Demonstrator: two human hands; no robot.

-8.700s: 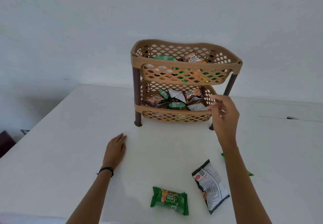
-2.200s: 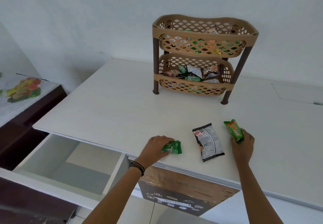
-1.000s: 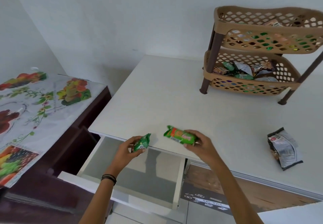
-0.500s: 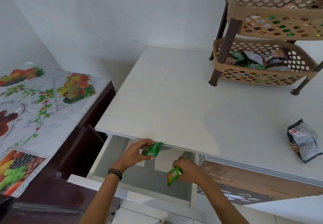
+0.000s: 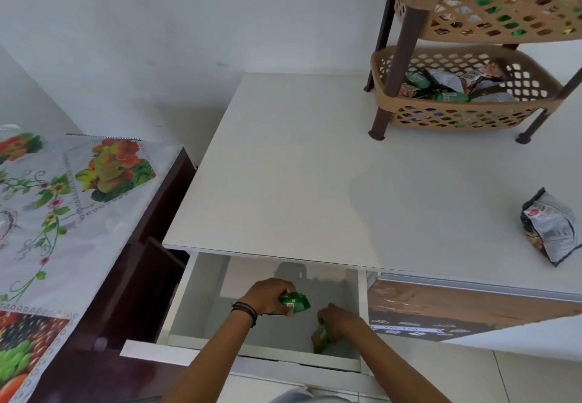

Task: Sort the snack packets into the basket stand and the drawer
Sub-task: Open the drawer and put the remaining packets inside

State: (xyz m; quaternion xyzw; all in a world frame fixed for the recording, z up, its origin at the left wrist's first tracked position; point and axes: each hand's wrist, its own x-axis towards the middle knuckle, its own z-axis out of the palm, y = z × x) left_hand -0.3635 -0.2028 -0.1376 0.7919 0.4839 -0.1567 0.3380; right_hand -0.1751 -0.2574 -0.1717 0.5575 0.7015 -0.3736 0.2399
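Observation:
Both hands are down inside the open white drawer (image 5: 195, 302) under the table's front edge. My left hand (image 5: 267, 295) grips a small green snack packet (image 5: 296, 302) above the drawer floor. My right hand (image 5: 338, 319) holds a green and orange packet (image 5: 320, 338) low near the drawer's front right corner. A grey and black packet (image 5: 549, 228) lies on the white table (image 5: 315, 182) at the right. The tan two-tier basket stand (image 5: 466, 109) stands at the back right, with several packets in both tiers.
A dark wooden cabinet (image 5: 141, 245) covered by a fruit-print cloth (image 5: 63, 207) stands close to the left of the drawer. A brown panel (image 5: 441, 308) shows under the table to the drawer's right. A white wall runs behind the table.
Both hands have sunk from the table edge deeper into the drawer, each still holding its packet. The right hand's packet is now near the drawer floor.

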